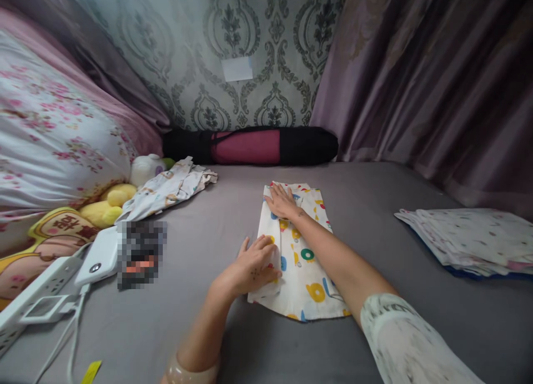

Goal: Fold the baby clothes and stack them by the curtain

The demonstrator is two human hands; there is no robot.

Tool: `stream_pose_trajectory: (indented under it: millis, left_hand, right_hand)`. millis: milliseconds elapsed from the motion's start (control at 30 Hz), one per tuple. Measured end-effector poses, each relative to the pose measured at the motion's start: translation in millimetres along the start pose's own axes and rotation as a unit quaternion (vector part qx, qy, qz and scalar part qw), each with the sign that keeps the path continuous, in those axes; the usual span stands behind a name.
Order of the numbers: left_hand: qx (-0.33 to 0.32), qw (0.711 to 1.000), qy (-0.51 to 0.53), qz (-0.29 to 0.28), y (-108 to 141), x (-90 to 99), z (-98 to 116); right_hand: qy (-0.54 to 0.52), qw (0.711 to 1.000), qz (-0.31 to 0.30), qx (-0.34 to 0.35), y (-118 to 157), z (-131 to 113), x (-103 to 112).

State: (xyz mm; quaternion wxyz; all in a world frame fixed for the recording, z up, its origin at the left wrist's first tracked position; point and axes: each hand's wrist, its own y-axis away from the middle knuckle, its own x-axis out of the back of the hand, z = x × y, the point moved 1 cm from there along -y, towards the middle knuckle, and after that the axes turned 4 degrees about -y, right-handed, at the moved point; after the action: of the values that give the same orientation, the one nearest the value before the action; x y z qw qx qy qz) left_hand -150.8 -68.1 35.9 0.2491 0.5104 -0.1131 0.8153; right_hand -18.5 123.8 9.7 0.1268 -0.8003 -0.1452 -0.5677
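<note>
White printed cloth [310,262] with yellow, blue, red and green shapes lies folded, long and narrow, on the gray sheet [200,317], center to lower center of frame. Both hands on it, apart from each other, neither clamped. Left hand [255,266] is over the folded strip at the cloth's left side, fingers spread, thumb toward the middle. Right hand [283,202] is flat near the cloth's far end, fingers pointing up-left, forearm crossing the cloth's right side. Lower edge of cloth curved. Right of frame: stack of folded cloths [470,237], pale on top, dark blue at the bottom, well apart from the printed cloth. Left of center: loose pale patterned garment [166,190], crumpled, beside yellow plush [119,201] and white plush [145,168]. Lower left: white power strip [39,289] with a plug in it, white power bank [100,256] with cable; just beside it a pixelated object, not readable. Yellow tag [91,372] near the bottom edge. Far side: black and magenta roll bag [250,146] against the patterned wall [272,34]. Floral pillow [58,129] upper left, purple curtain [400,79] upper right.
</note>
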Motion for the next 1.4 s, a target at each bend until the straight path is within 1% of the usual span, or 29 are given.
stream_pose_trajectory:
  millis: [100, 233, 333, 467, 533, 633, 700, 800, 900, 967, 1067, 1133, 1200, 1233, 1300, 1400]
  left_hand:
    - [0.012, 1.0, -0.006, -0.01, 0, -6.2, -7]
    - [0.019, 1.0, -0.008, -0.019, 1, -9.0, -13]
    - [0.014, 1.0, -0.007, -0.024, 2, -5.0, -9]
    - [0.017, 0.999, -0.005, -0.03, 2, 4.2, 0]
    - [0.025, 1.0, 0.005, -0.018, 3, 8.5, 3]
    - [0.046, 0.998, 0.02, 0.026, 4, 13.1, 3]
    - [0.06, 0.997, 0.015, 0.047, 6, 14.5, 0]
    - [0.094, 0.994, -0.008, 0.061, 8, 14.4, -5]
    - [0.123, 0.988, -0.027, 0.083, 7, 12.2, -8]
    - [0.127, 0.986, -0.031, 0.107, 6, 10.2, -7]
    - [0.132, 0.982, -0.035, 0.13, 4, 8.4, -6]
    - [0.139, 0.98, -0.037, 0.139, 3, 8.0, -5]
    - [0.139, 0.978, -0.041, 0.15, 3, 7.4, -3]
    - [0.136, 0.978, -0.044, 0.155, 2, 6.8, -2]
    - [0.131, 0.977, -0.051, 0.16, 1, 5.1, 2]
    - [0.126, 0.98, -0.058, 0.14, -2, 2.6, 11]
  right_hand:
    - [0.009, 1.0, -0.001, 0.003, -12, -6, -8]
    - [0.017, 1.0, 0.018, -0.014, -16, -5, -17]
    - [0.02, 0.999, 0.029, -0.016, -16, -3, -20]
    - [0.019, 1.0, -0.006, -0.025, -19, -4, -16]
    - [0.017, 0.999, -0.015, -0.028, -21, -7, -14]
    - [0.014, 1.0, 0.01, -0.01, -23, -15, -14]
    - [0.01, 1.0, 0.014, 0.004, -22, -20, -18]
    - [0.008, 1.0, 0.008, 0.007, -21, -22, -26]
    - [0.007, 1.0, 0.013, 0.008, -21, -21, -29]
    - [-0.005, 1.0, -0.002, 0.004, -23, -20, -25]
    - [-0.048, 0.998, -0.033, -0.008, -27, -15, -13]
    - [-0.057, 0.998, -0.02, -0.017, -28, -9, -5]
    - [-0.034, 0.999, 0.01, -0.021, -28, -2, 0]
    - [-0.018, 0.999, 0.019, -0.022, -27, 1, 1]
    - [0.009, 1.0, 0.017, -0.021, -26, 6, -3]
    - [0.026, 0.999, 0.004, -0.02, -25, 9, -13]
